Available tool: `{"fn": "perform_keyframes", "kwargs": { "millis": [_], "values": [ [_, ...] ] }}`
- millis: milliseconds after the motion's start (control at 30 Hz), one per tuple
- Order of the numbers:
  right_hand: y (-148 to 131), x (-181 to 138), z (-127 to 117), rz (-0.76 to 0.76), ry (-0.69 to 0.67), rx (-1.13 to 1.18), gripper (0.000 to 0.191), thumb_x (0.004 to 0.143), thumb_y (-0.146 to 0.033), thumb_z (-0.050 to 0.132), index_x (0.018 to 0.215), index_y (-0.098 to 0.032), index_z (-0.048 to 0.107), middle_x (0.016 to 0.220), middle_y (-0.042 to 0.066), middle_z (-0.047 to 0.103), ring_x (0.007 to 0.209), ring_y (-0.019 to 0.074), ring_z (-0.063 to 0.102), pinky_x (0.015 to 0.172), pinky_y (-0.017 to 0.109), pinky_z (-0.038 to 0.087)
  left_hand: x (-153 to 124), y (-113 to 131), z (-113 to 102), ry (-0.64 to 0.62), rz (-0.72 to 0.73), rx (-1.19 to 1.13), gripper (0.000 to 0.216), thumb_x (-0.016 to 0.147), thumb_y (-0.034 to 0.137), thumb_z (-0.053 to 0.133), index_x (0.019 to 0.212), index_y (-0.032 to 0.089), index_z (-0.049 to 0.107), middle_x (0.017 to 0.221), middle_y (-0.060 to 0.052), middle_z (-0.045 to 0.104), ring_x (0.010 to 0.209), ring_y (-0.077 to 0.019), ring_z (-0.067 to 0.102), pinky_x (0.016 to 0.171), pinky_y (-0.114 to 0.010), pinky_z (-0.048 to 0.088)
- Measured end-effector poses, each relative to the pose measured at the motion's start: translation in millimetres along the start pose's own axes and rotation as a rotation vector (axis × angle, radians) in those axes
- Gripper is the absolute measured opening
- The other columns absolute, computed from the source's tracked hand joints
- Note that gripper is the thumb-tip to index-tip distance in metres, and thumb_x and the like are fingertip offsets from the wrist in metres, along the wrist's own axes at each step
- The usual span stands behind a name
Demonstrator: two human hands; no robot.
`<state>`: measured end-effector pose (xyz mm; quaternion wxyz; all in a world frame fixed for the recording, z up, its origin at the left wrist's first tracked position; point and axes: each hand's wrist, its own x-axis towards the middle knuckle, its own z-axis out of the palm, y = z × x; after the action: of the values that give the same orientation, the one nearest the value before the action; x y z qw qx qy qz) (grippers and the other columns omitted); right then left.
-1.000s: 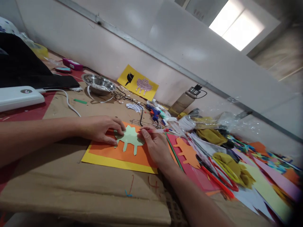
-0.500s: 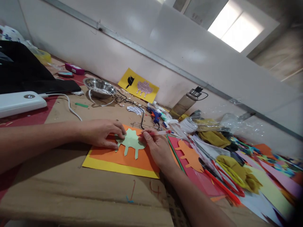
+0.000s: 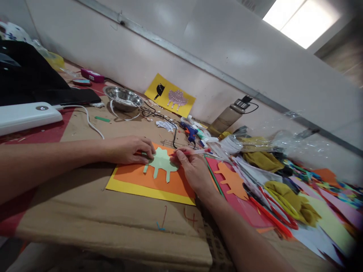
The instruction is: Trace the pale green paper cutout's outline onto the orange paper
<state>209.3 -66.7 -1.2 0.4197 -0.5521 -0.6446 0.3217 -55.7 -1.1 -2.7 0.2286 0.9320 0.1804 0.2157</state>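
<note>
A light green paper cutout (image 3: 162,163) with a scalloped top and several short legs lies on an orange sheet (image 3: 147,177). Under that is a yellow sheet (image 3: 153,195), its front edge showing. My left hand (image 3: 137,150) presses the cutout's left side down, with fingers bent and thumb low. In my right hand (image 3: 193,170) a red pen (image 3: 202,151) with a clear barrel is pinched, its tip near the cutout's upper right edge. The fingers' undersides are hidden.
To the right lie an orange cutout (image 3: 231,180) on a red sheet and red-handled scissors (image 3: 272,217). Behind are a glue gun (image 3: 190,132), a bottle (image 3: 228,117), a metal bowl (image 3: 123,99) and a yellow card (image 3: 170,96). A white power bank (image 3: 30,118) sits left.
The camera view has shifted a little, so the table appears further right and higher. My right hand with the pen stays by the cutout's upper right; my left hand still presses its left side.
</note>
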Motion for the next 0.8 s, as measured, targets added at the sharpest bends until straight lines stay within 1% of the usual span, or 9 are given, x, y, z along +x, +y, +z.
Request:
{"fn": "perform_keyframes", "kwargs": {
  "millis": [133, 200, 267, 333, 400, 467, 533, 600, 800],
  "values": [
    [-5, -3, 0, -0.037, 0.039, 0.035, 0.045, 0.093, -0.066, 0.065, 0.094, -0.022, 0.073, 0.086, 0.009, 0.083, 0.083, 0.0261, 0.081, 0.077, 0.039, 0.064, -1, -1, 2, 0.014, 0.013, 0.007, 0.010, 0.097, 0.023, 0.069, 0.100, 0.019, 0.077, 0.114, -0.009, 0.076, 0.103, -0.0171, 0.073, 0.096, -0.025, 0.055],
    [-10, -5, 0, -0.074, 0.074, 0.090, 0.046, 0.093, -0.068, 0.067, 0.095, -0.022, 0.073, 0.086, 0.009, 0.083, 0.083, 0.0258, 0.081, 0.077, 0.039, 0.065, -1, -1, 2, 0.017, 0.021, 0.009, 0.011, 0.097, 0.023, 0.068, 0.101, 0.019, 0.077, 0.114, -0.009, 0.076, 0.102, -0.0170, 0.073, 0.096, -0.026, 0.055],
    [-15, -9, 1, -0.111, 0.059, 0.173, 0.046, 0.092, -0.069, 0.069, 0.097, -0.023, 0.072, 0.087, 0.008, 0.083, 0.082, 0.0251, 0.082, 0.077, 0.039, 0.066, -1, 0, 1, 0.017, 0.027, 0.012, 0.012, 0.098, 0.024, 0.067, 0.102, 0.019, 0.077, 0.115, -0.009, 0.076, 0.102, -0.0172, 0.073, 0.096, -0.026, 0.055],
    [-19, -12, 3, -0.142, -0.028, 0.230, 0.047, 0.091, -0.071, 0.070, 0.097, -0.024, 0.073, 0.088, 0.007, 0.083, 0.081, 0.0241, 0.082, 0.079, 0.040, 0.067, -1, 1, 1, 0.017, 0.029, 0.015, 0.013, 0.099, 0.025, 0.066, 0.102, 0.019, 0.078, 0.115, -0.009, 0.076, 0.102, -0.0178, 0.072, 0.095, -0.027, 0.055],
    [-22, -16, 6, -0.146, -0.164, 0.240, 0.048, 0.091, -0.072, 0.070, 0.095, -0.024, 0.073, 0.089, 0.006, 0.082, 0.080, 0.0228, 0.082, 0.078, 0.038, 0.067, 0, 1, 1, 0.015, 0.029, 0.019, 0.013, 0.098, 0.026, 0.067, 0.102, 0.020, 0.078, 0.115, -0.009, 0.076, 0.102, -0.0182, 0.073, 0.095, -0.028, 0.055],
    [-23, -19, 9, -0.115, -0.292, 0.232, 0.049, 0.092, -0.072, 0.068, 0.094, -0.023, 0.074, 0.090, 0.007, 0.082, 0.080, 0.0221, 0.082, 0.074, 0.036, 0.067, 0, 1, 1, 0.010, 0.027, 0.024, 0.014, 0.098, 0.026, 0.067, 0.102, 0.019, 0.078, 0.115, -0.009, 0.076, 0.103, -0.0186, 0.073, 0.095, -0.028, 0.055],
    [-21, -19, 10, -0.073, -0.364, 0.230, 0.049, 0.093, -0.071, 0.067, 0.094, -0.022, 0.074, 0.089, 0.007, 0.081, 0.079, 0.0221, 0.082, 0.071, 0.035, 0.067, 0, 1, 1, 0.006, 0.024, 0.030, 0.014, 0.098, 0.026, 0.066, 0.103, 0.019, 0.078, 0.115, -0.010, 0.076, 0.104, -0.0188, 0.072, 0.096, -0.028, 0.054],
    [-19, -18, 10, -0.051, -0.342, 0.242, 0.049, 0.093, -0.071, 0.068, 0.096, -0.023, 0.073, 0.088, 0.006, 0.081, 0.079, 0.0223, 0.082, 0.073, 0.036, 0.067, 0, 1, 1, 0.004, 0.022, 0.031, 0.015, 0.098, 0.026, 0.066, 0.103, 0.019, 0.078, 0.116, -0.010, 0.076, 0.104, -0.0188, 0.073, 0.097, -0.027, 0.054],
    [-14, -3, -4, -0.069, -0.030, 0.331, 0.047, 0.087, -0.069, 0.075, 0.093, -0.023, 0.071, 0.087, 0.006, 0.083, 0.079, 0.0223, 0.081, 0.078, 0.039, 0.067, 0, 2, 0, 0.008, 0.011, 0.023, 0.015, 0.098, 0.027, 0.065, 0.100, 0.018, 0.077, 0.116, -0.010, 0.076, 0.103, -0.0182, 0.073, 0.094, -0.026, 0.055]
  ]
}}
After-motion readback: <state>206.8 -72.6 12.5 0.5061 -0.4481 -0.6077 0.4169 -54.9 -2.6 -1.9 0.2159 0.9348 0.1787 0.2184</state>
